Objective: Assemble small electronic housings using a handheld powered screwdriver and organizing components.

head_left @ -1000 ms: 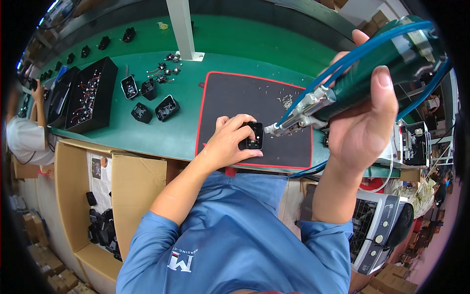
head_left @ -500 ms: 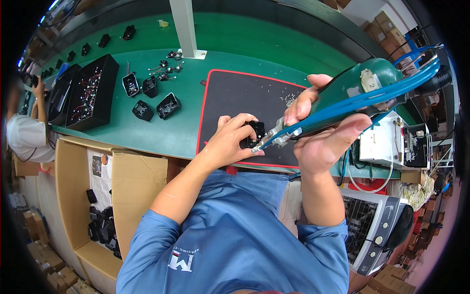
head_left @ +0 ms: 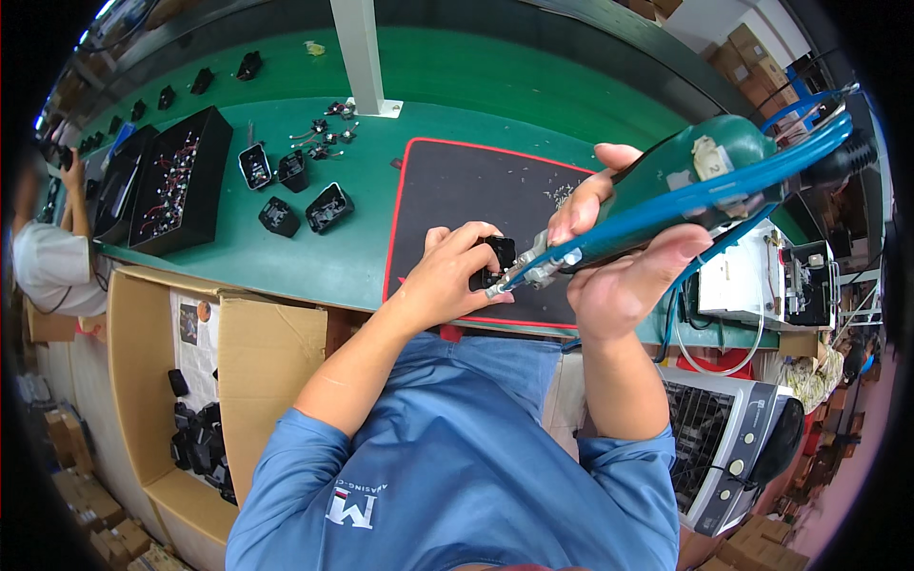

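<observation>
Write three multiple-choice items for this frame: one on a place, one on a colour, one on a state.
1. Where does the small black part lie?
A. on the dark mat with the red border
B. in the cardboard box
C. on the white machine

2. What colour is the body of the power screwdriver?
A. yellow
B. green
C. white

3. How is the right hand?
A. open and flat on the bench
B. wrapped around the screwdriver
C. out of view

Answers: 1 A, the left hand pins the part on the mat; 2 B, the housing is green with blue hoses; 3 B, the fingers close around the tool's body.
</observation>
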`<act>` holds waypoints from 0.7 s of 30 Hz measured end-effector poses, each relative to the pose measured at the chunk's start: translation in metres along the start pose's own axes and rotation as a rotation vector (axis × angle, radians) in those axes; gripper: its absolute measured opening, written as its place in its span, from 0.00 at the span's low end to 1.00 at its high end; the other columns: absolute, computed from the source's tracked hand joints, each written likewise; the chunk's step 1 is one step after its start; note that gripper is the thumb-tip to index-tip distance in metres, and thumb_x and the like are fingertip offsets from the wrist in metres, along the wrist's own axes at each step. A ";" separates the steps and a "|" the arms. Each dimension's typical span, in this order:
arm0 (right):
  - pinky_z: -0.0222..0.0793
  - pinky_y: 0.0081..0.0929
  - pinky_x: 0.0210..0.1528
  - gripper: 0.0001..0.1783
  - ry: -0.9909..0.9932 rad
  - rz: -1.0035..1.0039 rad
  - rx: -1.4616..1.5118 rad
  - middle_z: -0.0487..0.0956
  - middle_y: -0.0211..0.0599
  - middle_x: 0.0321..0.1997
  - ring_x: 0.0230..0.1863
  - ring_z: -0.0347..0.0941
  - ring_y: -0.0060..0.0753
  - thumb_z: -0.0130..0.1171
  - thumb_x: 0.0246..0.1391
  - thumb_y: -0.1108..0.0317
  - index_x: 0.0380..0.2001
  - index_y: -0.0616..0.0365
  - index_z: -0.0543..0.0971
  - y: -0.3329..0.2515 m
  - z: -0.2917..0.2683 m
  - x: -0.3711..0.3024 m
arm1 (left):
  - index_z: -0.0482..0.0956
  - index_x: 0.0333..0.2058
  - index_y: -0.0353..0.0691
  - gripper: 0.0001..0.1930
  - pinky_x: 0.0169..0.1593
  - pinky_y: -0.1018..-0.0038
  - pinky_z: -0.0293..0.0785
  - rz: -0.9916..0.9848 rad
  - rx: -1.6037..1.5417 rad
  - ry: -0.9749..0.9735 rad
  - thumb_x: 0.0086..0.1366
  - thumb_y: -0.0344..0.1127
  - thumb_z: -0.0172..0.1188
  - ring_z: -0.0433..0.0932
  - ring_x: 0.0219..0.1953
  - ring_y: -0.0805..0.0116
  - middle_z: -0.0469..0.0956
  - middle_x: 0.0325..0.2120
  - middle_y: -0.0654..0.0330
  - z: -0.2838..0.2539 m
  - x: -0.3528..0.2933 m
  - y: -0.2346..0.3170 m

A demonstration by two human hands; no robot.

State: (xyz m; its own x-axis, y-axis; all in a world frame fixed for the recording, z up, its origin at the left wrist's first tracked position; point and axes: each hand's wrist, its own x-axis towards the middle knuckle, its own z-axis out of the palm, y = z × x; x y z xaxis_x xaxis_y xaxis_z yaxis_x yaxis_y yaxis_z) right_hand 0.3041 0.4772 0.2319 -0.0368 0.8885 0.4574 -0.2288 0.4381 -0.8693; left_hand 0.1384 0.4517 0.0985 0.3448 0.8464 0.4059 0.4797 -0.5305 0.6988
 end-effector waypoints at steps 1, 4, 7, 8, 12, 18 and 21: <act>0.72 0.24 0.28 0.60 -0.012 0.002 -0.030 0.74 0.34 0.27 0.24 0.73 0.28 0.36 0.57 0.13 0.59 0.67 0.69 -0.004 0.001 0.003 | 0.81 0.37 0.46 0.23 0.54 0.64 0.59 -0.002 0.047 -0.005 0.48 0.50 0.81 0.75 0.52 0.63 0.76 0.55 0.61 0.002 -0.001 -0.002; 0.71 0.24 0.28 0.60 -0.044 0.015 -0.029 0.73 0.34 0.27 0.24 0.73 0.28 0.35 0.57 0.13 0.59 0.67 0.70 -0.013 -0.003 0.008 | 0.82 0.40 0.46 0.24 0.56 0.62 0.59 0.002 0.124 -0.003 0.49 0.51 0.80 0.73 0.56 0.63 0.74 0.59 0.61 0.007 -0.004 -0.006; 0.71 0.23 0.28 0.59 -0.036 -0.020 -0.022 0.73 0.34 0.27 0.25 0.73 0.27 0.34 0.59 0.15 0.59 0.67 0.70 -0.014 -0.006 0.010 | 0.80 0.40 0.45 0.26 0.59 0.60 0.59 0.003 0.157 -0.014 0.48 0.51 0.80 0.71 0.60 0.61 0.72 0.62 0.59 0.010 -0.004 -0.009; 0.71 0.23 0.28 0.58 -0.030 -0.031 -0.032 0.73 0.34 0.27 0.25 0.73 0.27 0.33 0.60 0.15 0.59 0.67 0.70 -0.014 -0.007 0.011 | 0.79 0.40 0.45 0.27 0.60 0.59 0.59 -0.009 0.162 -0.035 0.47 0.52 0.80 0.70 0.61 0.59 0.71 0.64 0.58 0.008 -0.003 -0.009; 0.67 0.20 0.29 0.55 -0.039 -0.099 0.010 0.76 0.38 0.26 0.27 0.72 0.23 0.37 0.65 0.21 0.55 0.75 0.72 -0.013 -0.012 0.015 | 0.81 0.43 0.47 0.27 0.65 0.54 0.56 0.003 0.093 0.022 0.47 0.49 0.82 0.67 0.66 0.56 0.68 0.66 0.57 -0.001 -0.001 -0.003; 0.71 0.24 0.30 0.56 -0.053 -0.058 -0.009 0.73 0.34 0.27 0.25 0.72 0.27 0.32 0.62 0.17 0.58 0.66 0.70 -0.019 -0.005 0.010 | 0.87 0.44 0.55 0.23 0.70 0.50 0.49 0.123 -0.055 0.022 0.47 0.44 0.81 0.61 0.73 0.53 0.70 0.66 0.64 -0.001 -0.004 -0.014; 0.71 0.24 0.31 0.56 -0.081 -0.058 -0.009 0.73 0.34 0.27 0.25 0.72 0.27 0.32 0.62 0.17 0.58 0.66 0.69 -0.017 -0.003 0.009 | 0.87 0.36 0.54 0.14 0.70 0.49 0.49 0.097 -0.075 0.046 0.49 0.39 0.79 0.61 0.73 0.53 0.73 0.63 0.66 0.001 -0.004 -0.015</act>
State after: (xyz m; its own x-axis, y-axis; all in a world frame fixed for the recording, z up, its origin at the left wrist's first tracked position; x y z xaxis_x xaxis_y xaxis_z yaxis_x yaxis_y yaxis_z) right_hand 0.3108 0.4776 0.2503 -0.1023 0.8479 0.5203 -0.2245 0.4898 -0.8424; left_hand 0.1306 0.4567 0.0858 0.3480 0.7936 0.4991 0.3836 -0.6063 0.6966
